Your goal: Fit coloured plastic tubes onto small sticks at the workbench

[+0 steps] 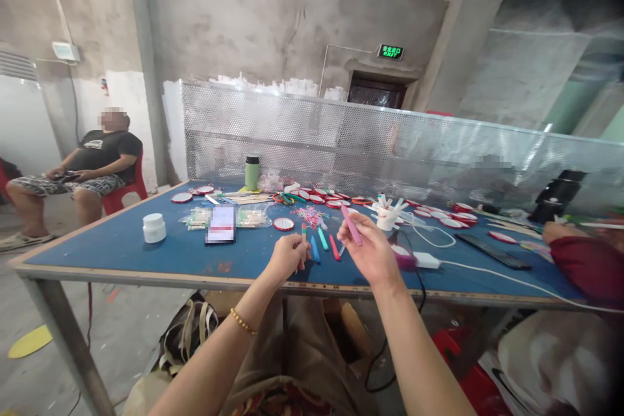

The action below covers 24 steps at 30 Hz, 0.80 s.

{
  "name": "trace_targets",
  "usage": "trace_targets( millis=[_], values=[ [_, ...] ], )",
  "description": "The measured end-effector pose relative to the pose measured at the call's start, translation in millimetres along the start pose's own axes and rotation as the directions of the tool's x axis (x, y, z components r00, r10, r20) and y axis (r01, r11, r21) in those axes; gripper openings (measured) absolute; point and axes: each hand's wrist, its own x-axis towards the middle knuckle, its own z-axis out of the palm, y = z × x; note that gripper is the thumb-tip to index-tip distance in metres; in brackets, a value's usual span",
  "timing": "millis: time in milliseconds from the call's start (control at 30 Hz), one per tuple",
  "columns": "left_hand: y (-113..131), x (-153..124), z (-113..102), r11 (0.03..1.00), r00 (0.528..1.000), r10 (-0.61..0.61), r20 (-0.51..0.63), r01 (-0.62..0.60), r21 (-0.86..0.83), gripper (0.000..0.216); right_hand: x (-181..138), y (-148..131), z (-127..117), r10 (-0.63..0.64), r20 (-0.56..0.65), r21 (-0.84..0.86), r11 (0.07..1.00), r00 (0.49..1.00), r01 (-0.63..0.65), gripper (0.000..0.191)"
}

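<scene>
My left hand is closed near the table's front edge, its fingers pinched around the lower end of a short stick with green, red and tan bands. Raised a little above the table, my right hand grips a pinkish-purple stick between thumb and fingers; its exact kind is unclear. Between the hands lie a blue stick, a teal stick and a red stick. Just behind them is a pile of small colourful bands, with a red-rimmed round disc to its left.
On the blue table stand a white jar, a green bottle and a white cup of pens. A phone rests on bagged sticks. A white power block trails cable. A co-worker's sleeve is at right.
</scene>
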Motion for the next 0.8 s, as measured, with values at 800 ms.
trace_targets(
  millis=[800],
  values=[
    [3,-5,-7,0.991,0.981,0.006,-0.194,-0.031,-0.126,0.025,7,55,27,0.164,0.319,-0.919,-0.185,0.934,0.347,0.030]
  ],
)
